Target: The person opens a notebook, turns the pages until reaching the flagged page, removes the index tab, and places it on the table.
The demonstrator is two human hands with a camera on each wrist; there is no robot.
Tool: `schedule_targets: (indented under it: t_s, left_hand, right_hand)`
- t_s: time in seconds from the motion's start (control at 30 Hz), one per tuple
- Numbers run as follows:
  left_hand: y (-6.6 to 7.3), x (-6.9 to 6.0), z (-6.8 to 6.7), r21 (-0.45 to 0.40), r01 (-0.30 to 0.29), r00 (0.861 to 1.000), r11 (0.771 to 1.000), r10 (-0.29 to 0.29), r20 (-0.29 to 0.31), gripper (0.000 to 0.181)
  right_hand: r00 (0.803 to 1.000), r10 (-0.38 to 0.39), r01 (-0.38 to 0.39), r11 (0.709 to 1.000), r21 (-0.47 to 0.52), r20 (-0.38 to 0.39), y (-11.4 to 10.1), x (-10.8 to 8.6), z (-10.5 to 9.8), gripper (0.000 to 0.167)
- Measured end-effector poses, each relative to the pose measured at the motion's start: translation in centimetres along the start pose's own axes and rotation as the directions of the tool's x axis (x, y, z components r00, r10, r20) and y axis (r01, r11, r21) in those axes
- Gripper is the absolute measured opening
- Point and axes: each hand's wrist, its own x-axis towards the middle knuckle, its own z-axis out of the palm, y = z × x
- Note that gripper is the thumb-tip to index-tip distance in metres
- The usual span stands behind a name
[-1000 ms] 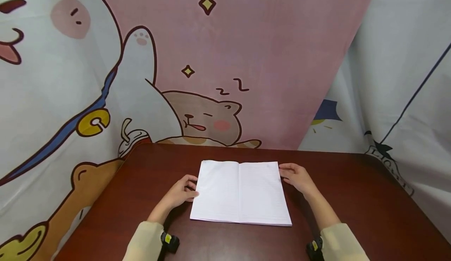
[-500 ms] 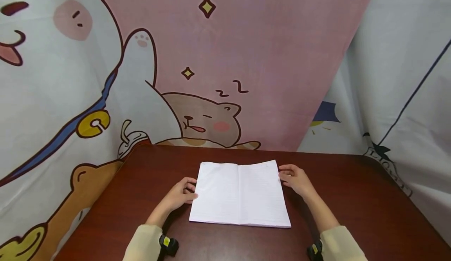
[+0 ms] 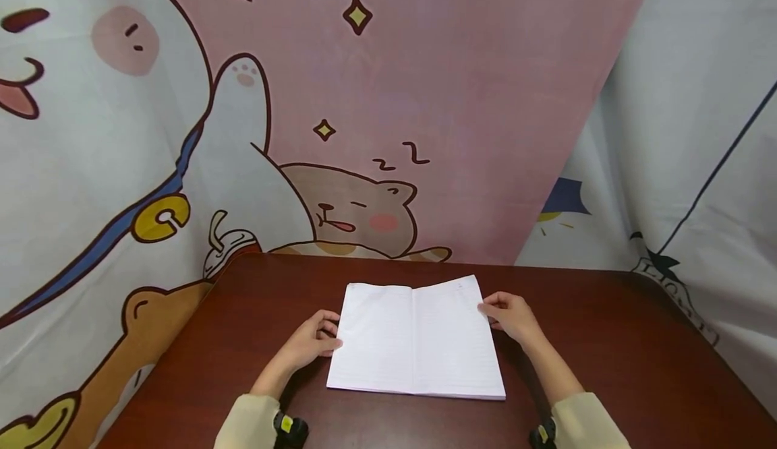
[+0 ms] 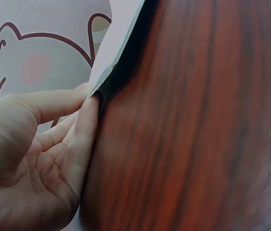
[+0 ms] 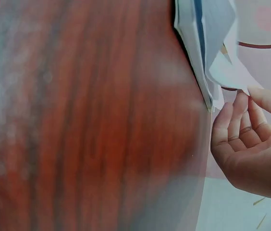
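An open notebook (image 3: 379, 341) with white, faintly lined pages lies on the brown table. At its left edge, my left hand (image 3: 312, 341) pinches the pages between thumb and fingers, as the left wrist view shows with the notebook's edge (image 4: 111, 62) at the fingertips. My right hand (image 3: 510, 315) holds the right edge of the right-hand page. In the right wrist view, a lifted page (image 5: 229, 72) curves away from the pages beneath it, its edge between the thumb and index finger of my right hand (image 5: 251, 139).
The dark reddish-brown table (image 3: 607, 341) has a wood grain. Behind it hangs a cloth (image 3: 485, 98) printed with cartoon animals, and a white cloth (image 3: 716, 166) hangs at the right. Both wrists carry small black devices (image 3: 291, 429) below cream sleeves.
The right page's far outer corner has risen from the notebook. My right hand has gone from touching the edge to pinching the page. The left hand stays in place.
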Motion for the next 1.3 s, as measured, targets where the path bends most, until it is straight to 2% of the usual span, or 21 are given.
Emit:
schedule_targets:
  t_s: [0.27, 0.47, 0.63, 0.87, 1.07, 1.3]
  left_hand:
    - [0.2, 0.4, -0.3, 0.013, 0.001, 1.0, 1.0, -0.001, -0.005, 0.047]
    - [-0.2, 0.1, -0.2, 0.018, 0.012, 1.0, 1.0, -0.012, 0.005, 0.048]
    - [-0.3, 0.0, -0.2, 0.018, 0.005, 1.0, 1.0, -0.005, 0.003, 0.048]
    - [0.0, 0.1, -0.2, 0.005, 0.004, 1.0, 1.0, -0.004, 0.015, 0.048]
    - [0.1, 0.1, -0.1, 0.007, 0.013, 1.0, 1.0, -0.013, 0.012, 0.047]
    - [0.2, 0.1, -0.1, 0.013, 0.022, 1.0, 1.0, -0.022, 0.008, 0.048]
  right_hand:
    - [0.994, -0.062, 0.059, 0.997, -0.04, -0.085, -0.6, 0.4, 0.2, 0.021]
    - [0.993, -0.061, 0.052, 0.995, -0.08, -0.102, -0.7, 0.3, 0.7, 0.019]
    - [0.992, -0.062, 0.059, 0.998, -0.035, -0.113, -0.9, 0.1, 0.9, 0.021]
    - [0.997, -0.074, 0.078, 0.99, 0.118, -0.032, -1.3, -0.3, 0.5, 0.041]
    - [0.995, -0.095, 0.095, 0.985, 0.141, -0.007, -1.9, -0.6, 0.3, 0.05]
    - [0.996, -0.085, 0.081, 0.986, 0.145, 0.024, -2.3, -1.1, 0.1, 0.052]
